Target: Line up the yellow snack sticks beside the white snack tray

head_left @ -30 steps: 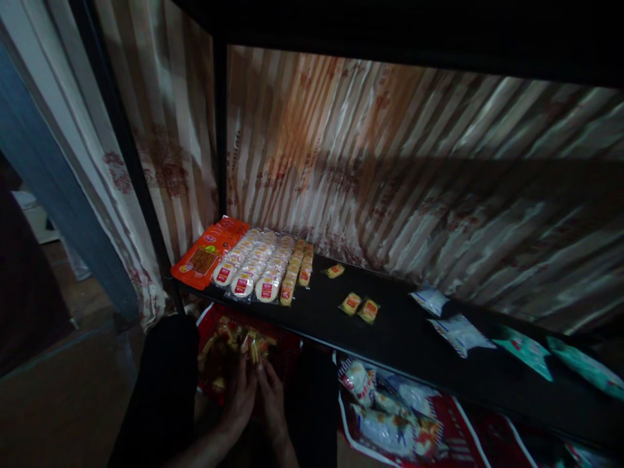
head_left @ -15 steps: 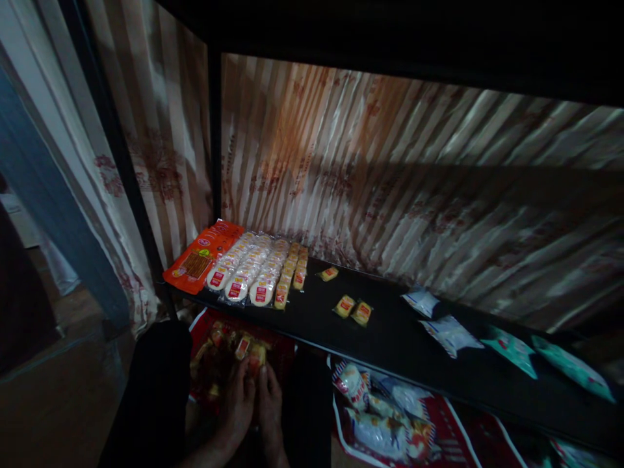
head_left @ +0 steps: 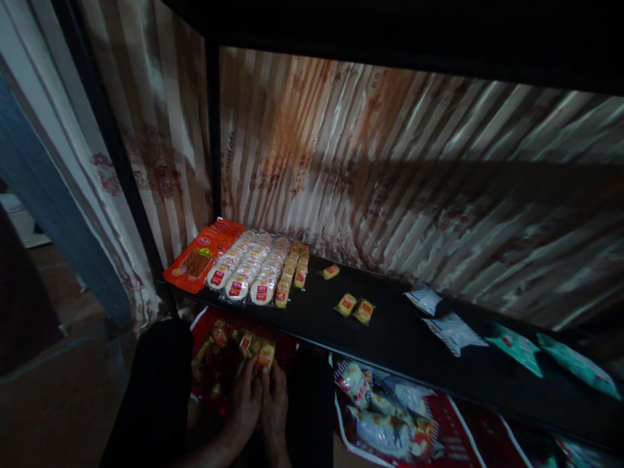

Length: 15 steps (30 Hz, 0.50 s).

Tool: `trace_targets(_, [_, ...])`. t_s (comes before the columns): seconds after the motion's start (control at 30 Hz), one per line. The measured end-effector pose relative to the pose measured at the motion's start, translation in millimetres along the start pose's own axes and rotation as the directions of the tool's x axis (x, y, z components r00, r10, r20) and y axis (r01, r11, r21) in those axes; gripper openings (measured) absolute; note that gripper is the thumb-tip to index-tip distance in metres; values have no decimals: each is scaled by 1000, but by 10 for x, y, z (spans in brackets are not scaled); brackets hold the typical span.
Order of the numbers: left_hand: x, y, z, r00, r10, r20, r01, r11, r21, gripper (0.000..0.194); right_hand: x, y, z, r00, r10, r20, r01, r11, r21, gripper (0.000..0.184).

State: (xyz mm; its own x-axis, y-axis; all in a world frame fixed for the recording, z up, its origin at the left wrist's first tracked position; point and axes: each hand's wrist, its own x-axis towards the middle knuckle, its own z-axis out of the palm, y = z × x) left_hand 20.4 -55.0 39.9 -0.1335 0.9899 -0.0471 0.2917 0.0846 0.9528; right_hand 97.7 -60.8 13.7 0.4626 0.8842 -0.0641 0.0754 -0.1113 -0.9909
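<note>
Low at the centre of the head view, my left hand (head_left: pixel 245 398) and my right hand (head_left: pixel 275 402) are side by side over a red bag (head_left: pixel 199 320). Between their fingertips both hands grip a small yellow wrapped snack (head_left: pixel 266 355), its red-orange label facing up. Several similar packets lie in the bag just beyond my fingers; the dark partly hides them. On the black shelf (head_left: pixel 312 318) above, two columns of these yellow snacks (head_left: pixel 282 292) stand beside rows of round white wrapped crackers (head_left: pixel 262 290). A large orange snack pouch (head_left: pixel 202 257) lies at the left end.
Loose yellow packets (head_left: pixel 363 311) lie mid-shelf. White packets (head_left: pixel 455 333) and green packets (head_left: pixel 517 348) are farther right. Below the shelf, a second red bag (head_left: pixel 455 442) holds several white packages (head_left: pixel 380 432). A black post (head_left: pixel 213 130) and a striped curtain (head_left: pixel 390 149) stand behind.
My hands have shifted slightly right and down. The yellow snack in my fingers now shows its label more plainly. Items on the shelf stay in place.
</note>
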Motion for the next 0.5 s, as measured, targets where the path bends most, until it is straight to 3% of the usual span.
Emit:
trace_targets(0.27, [46,106,46,1000,15,9,-15,1000,-15,42,32,-171,-37,996,-80,-41,74,990,-118,54])
trace_targets(0.5, [137,447,169,996,57,74,-53,996,-67,45,301,-440,-280,982,-146,-119,119,971,-206,56])
